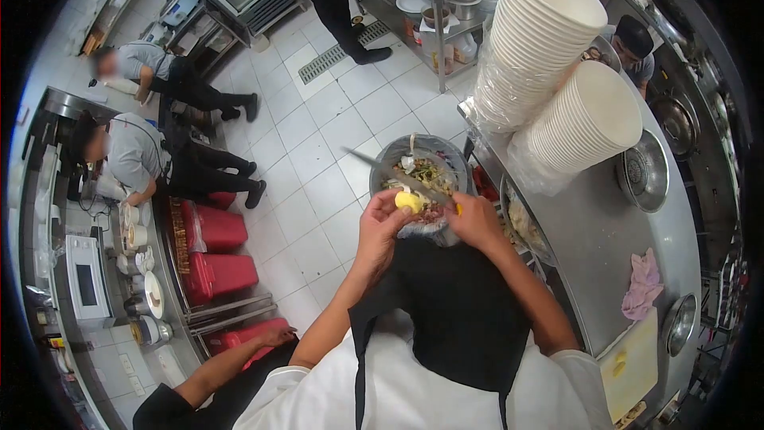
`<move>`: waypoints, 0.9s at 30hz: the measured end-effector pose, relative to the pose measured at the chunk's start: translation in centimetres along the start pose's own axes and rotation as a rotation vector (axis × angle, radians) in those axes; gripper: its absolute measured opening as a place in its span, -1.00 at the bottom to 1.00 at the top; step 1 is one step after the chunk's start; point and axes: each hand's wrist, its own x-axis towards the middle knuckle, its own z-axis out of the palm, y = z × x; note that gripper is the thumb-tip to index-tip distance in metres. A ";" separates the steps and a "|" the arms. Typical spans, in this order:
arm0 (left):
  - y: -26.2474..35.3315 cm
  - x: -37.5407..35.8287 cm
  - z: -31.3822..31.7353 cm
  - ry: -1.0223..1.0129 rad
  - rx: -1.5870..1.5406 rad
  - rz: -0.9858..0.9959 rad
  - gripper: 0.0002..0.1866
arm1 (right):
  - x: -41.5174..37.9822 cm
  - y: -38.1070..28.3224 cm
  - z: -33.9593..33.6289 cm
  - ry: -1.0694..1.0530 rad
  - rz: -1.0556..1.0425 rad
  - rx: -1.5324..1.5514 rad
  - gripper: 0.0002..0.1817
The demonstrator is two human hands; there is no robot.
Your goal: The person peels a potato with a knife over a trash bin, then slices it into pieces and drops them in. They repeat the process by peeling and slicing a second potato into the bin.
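Observation:
My left hand (380, 227) holds a small yellow piece of food (408, 201) over a lined waste bin (458, 161) full of scraps. My right hand (474, 219) grips a knife (398, 176); the blade points up and left across the bin, and it lies against the yellow piece. Both hands are close together, just above the bin's near rim. A black apron covers my front below them.
A steel counter (605, 231) runs along the right with two stacks of white bowls (549, 40), steel bowls (643, 171), a pink cloth (643, 287) and a cutting board (633, 362). Two people crouch at the left by red bins (219, 227). Another person's arm (231, 362) reaches in at the lower left.

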 end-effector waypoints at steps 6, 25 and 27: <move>0.3 0.2 0.3 0.043 -0.037 -0.006 -0.54 | -0.4 -0.7 -0.2 0.039 -0.066 0.061 -0.83; 0.9 -0.2 -0.1 0.072 0.009 -0.012 -0.62 | -0.8 0.9 0.7 0.022 0.059 0.002 -0.77; 0.6 -0.3 -0.2 0.071 0.025 -0.006 -0.59 | -0.9 0.1 0.4 0.031 0.021 0.046 -0.78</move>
